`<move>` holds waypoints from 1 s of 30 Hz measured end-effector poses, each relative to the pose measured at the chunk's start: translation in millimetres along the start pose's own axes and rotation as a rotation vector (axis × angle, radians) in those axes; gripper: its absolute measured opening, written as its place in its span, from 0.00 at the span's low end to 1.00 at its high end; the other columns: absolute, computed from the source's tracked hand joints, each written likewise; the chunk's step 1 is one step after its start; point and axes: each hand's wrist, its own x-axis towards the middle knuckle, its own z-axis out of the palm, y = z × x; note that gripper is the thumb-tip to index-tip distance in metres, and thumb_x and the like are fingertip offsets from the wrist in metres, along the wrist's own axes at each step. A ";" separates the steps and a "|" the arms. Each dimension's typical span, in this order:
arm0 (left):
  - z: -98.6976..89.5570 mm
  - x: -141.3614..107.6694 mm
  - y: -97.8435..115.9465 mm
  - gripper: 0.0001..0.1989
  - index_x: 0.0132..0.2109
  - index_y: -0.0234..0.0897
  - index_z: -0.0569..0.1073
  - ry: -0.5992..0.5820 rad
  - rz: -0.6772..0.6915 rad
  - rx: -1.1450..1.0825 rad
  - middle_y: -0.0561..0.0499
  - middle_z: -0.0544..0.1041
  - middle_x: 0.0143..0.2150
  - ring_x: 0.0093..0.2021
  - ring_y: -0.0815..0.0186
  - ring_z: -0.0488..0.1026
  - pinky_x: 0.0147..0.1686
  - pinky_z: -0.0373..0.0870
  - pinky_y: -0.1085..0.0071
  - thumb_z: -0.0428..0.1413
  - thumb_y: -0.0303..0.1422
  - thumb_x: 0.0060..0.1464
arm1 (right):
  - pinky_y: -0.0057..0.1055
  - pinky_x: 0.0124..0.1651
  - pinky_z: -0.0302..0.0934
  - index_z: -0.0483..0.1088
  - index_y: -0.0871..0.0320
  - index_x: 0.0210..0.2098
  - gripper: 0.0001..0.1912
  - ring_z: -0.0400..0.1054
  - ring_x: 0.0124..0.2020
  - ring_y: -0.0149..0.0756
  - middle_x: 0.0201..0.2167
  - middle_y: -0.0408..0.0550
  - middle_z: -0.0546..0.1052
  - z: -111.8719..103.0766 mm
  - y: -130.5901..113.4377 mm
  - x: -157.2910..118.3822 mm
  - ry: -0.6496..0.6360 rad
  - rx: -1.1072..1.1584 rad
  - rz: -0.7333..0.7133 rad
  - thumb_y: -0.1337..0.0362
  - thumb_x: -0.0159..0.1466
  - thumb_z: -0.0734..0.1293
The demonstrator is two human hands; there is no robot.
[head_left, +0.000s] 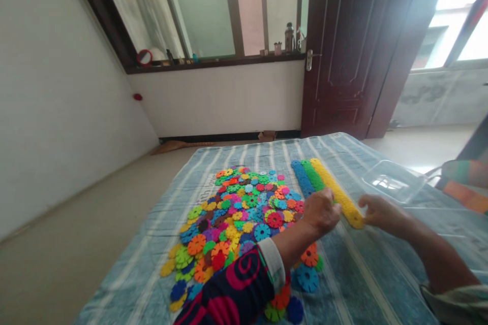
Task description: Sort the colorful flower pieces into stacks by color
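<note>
Three straight rows of notched plastic discs lie side by side on a blue-and-white striped cloth: a blue row, a green row and, rightmost and longest in view, a yellow row. The discs within each row overlap closely, like fallen dominoes.

The left hand is over the near part of the blue and green rows, its fingers curled inward; its own knuckles hide the fingertips, so I cannot tell whether it grips a disc. The right hand is at the near end of the yellow row, fingers partly bent and their tips beside the last discs (whether they pinch one or only touch it, I cannot tell).

Left of the rows spreads a loose, mixed-colour pile of discs, partly behind the left forearm and its navy-and-pink sleeve. Beyond the right hand, a clear plastic container rests on the cloth. Farther back are a dark red-brown door and a windowsill bearing a thermos and a red-rimmed round mirror.
</note>
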 end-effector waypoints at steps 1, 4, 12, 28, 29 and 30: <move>-13.1 3.3 -9.9 0.10 0.41 0.37 0.73 0.027 -0.009 0.041 0.47 0.79 0.36 0.36 0.62 0.75 0.33 0.66 0.71 0.52 0.34 0.54 | 0.27 0.29 0.55 0.71 0.57 0.31 0.10 0.68 0.25 0.34 0.21 0.43 0.75 -0.2 1.1 0.2 0.010 -0.010 -0.003 0.70 0.48 0.66; -57.6 15.0 -54.6 0.09 0.40 0.39 0.75 0.120 -0.148 0.242 0.49 0.79 0.37 0.39 0.64 0.75 0.36 0.66 0.73 0.50 0.33 0.55 | 0.29 0.30 0.56 0.73 0.57 0.31 0.09 0.70 0.28 0.37 0.25 0.46 0.77 -0.5 3.1 1.3 0.040 -0.034 0.003 0.69 0.50 0.64; -141.3 23.1 -202.3 0.13 0.45 0.34 0.75 0.213 -0.513 0.443 0.37 0.76 0.48 0.50 0.52 0.71 0.44 0.67 0.66 0.52 0.28 0.52 | 0.31 0.36 0.61 0.76 0.57 0.37 0.18 0.73 0.34 0.40 0.30 0.50 0.79 10.7 9.4 7.4 0.087 -0.047 0.115 0.72 0.55 0.57; -157.9 17.3 -249.4 0.12 0.38 0.38 0.80 0.273 -0.590 0.357 0.45 0.80 0.43 0.48 0.56 0.73 0.42 0.66 0.72 0.52 0.29 0.50 | 0.31 0.38 0.61 0.75 0.58 0.39 0.16 0.73 0.38 0.42 0.33 0.51 0.80 14.4 11.3 7.7 0.118 -0.090 0.083 0.68 0.57 0.58; -160.4 15.2 -246.5 0.12 0.38 0.37 0.80 0.292 -0.581 0.326 0.45 0.80 0.42 0.49 0.56 0.73 0.41 0.66 0.73 0.52 0.30 0.50 | 0.31 0.38 0.61 0.75 0.58 0.39 0.16 0.73 0.38 0.42 0.33 0.51 0.80 13.7 10.8 7.7 0.122 -0.096 0.085 0.68 0.57 0.58; -162.5 13.4 -242.9 0.12 0.38 0.37 0.80 0.308 -0.571 0.288 0.46 0.81 0.42 0.48 0.57 0.74 0.40 0.66 0.74 0.52 0.31 0.51 | 0.30 0.37 0.61 0.76 0.58 0.38 0.16 0.73 0.38 0.42 0.34 0.51 0.80 12.6 9.7 7.6 0.129 -0.104 0.089 0.68 0.57 0.58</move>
